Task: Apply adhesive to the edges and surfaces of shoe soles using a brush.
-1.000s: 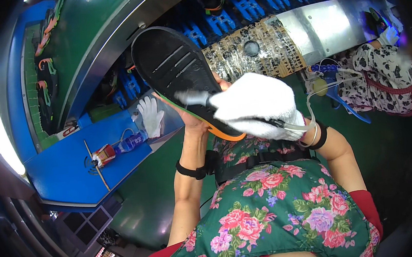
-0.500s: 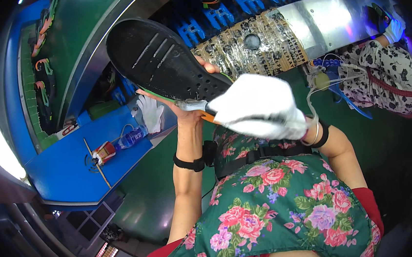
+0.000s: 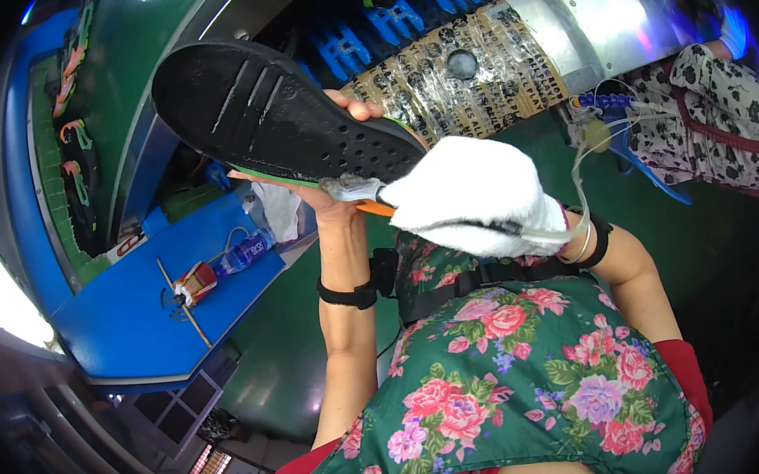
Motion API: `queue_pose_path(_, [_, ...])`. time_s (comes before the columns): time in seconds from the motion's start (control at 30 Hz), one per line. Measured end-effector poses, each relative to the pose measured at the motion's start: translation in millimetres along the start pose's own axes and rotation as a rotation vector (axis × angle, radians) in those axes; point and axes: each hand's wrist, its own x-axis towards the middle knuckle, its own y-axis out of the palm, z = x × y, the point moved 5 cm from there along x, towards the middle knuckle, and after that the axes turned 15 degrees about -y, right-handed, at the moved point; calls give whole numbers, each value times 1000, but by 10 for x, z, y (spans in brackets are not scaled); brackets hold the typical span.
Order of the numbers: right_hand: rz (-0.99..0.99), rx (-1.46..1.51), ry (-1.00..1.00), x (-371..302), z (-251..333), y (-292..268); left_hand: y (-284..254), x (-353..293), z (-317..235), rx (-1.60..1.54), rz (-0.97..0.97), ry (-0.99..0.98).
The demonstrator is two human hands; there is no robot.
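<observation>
My left hand, bare, holds a black shoe with its flat underside turned up. That underside has long slots, rows of small round holes and wet-looking streaks; green and orange show along its edge. The left fingers wrap round both sides of it. My right hand, in a white glove, is closed round a brush whose pale, wet bristles touch the shoe's near edge. Most of the brush handle is hidden in the glove. A clear tube runs from the glove past my right wrist.
On the blue table at left lie a bottle, a red-and-white packet on a stick, and a white glove. A green conveyor carries shoes. Blue holders line the far side behind a cardboard-covered ledge. A co-worker is at right.
The shoe and my left hand have moved a little left. The brush has shifted slightly left along the shoe's edge. The co-worker's hand has moved slightly.
</observation>
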Motion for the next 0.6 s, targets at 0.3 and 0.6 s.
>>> queue_pose_path(0.3, [-108,97,122,-126,-25,-30,26,-31,-52,69,65,16])
queue_pose_path(0.6, [-169,208,212,-121,-76,-78,-22,3,-137,96,80,105])
